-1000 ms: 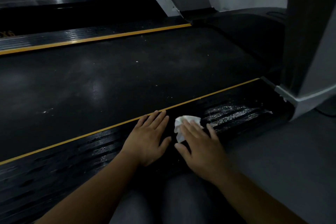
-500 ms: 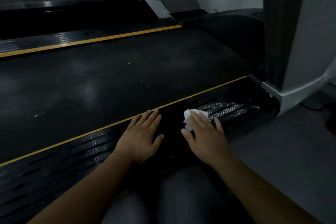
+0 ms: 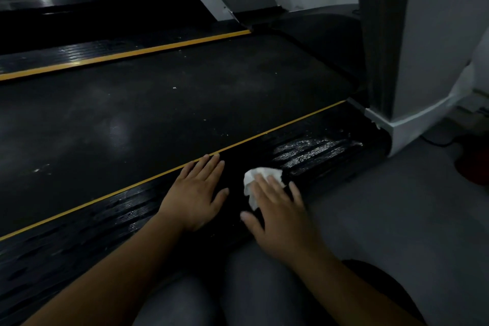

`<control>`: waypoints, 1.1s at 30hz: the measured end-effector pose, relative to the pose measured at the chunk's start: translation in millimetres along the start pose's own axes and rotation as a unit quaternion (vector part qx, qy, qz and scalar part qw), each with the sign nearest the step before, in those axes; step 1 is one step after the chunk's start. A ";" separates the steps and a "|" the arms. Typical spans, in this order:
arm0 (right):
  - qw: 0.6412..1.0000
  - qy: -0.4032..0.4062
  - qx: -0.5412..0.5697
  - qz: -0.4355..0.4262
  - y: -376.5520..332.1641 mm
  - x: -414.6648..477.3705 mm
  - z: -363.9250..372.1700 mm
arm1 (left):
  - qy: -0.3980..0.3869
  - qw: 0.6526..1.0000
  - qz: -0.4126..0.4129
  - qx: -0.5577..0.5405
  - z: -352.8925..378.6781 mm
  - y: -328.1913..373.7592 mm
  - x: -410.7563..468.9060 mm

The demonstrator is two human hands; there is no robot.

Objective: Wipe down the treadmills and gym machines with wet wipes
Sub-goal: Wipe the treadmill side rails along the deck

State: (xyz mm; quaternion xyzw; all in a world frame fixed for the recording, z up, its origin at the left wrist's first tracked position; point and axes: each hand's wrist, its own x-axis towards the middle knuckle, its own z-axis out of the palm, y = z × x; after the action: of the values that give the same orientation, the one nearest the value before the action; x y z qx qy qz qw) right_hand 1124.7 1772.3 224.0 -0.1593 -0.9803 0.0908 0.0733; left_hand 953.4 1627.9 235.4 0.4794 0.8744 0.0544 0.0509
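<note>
1 treadmill [image 3: 158, 114], dark belt, with a yellow-edged near side rail [image 3: 105, 214]. 2 hands lie flat on the rail: left hand [image 3: 197, 193], fingers straight and close together, bracing; right hand [image 3: 280, 214], fingers slightly spread, pressing 1 wet wipe [image 3: 260, 174]. Since 1 second ago the wipe has edged rightward to the dusty patch [image 3: 312, 149], probably wiped next.

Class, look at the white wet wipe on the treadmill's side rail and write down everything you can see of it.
The wet wipe is white, thin and crumpled into a small wad. It lies on the treadmill's black ribbed side rail, nearer than the yellow stripe. The right hand presses it down with straight fingers, hiding its near part; only its far and left edges show.
</note>
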 end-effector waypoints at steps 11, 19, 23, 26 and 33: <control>1.000 0.019 -0.012 -0.011 6.2 -13.2 5.1 | 0.002 0.996 0.064 -0.055 -0.1 11.4 4.4; 0.995 0.014 0.009 0.102 25.1 33.4 -11.0 | 0.005 0.997 0.062 -0.046 1.3 12.4 4.5; 1.000 0.014 0.003 -0.001 9.5 0.5 0.2 | 0.005 0.997 0.058 -0.050 2.1 11.2 4.5; 0.999 0.025 -0.020 0.024 34.0 7.0 -6.1 | -0.001 0.998 0.049 -0.037 -0.2 13.2 5.1; 1.000 -0.017 0.009 0.011 5.9 22.6 -7.1 | 0.004 0.998 0.045 -0.038 1.4 13.3 6.0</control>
State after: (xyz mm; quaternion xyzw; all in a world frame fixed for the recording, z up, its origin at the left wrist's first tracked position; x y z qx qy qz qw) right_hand 1106.5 1786.2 232.3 -0.1676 -0.9788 0.1033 0.0568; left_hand 961.5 1640.1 235.7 0.5155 0.8497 0.0917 0.0628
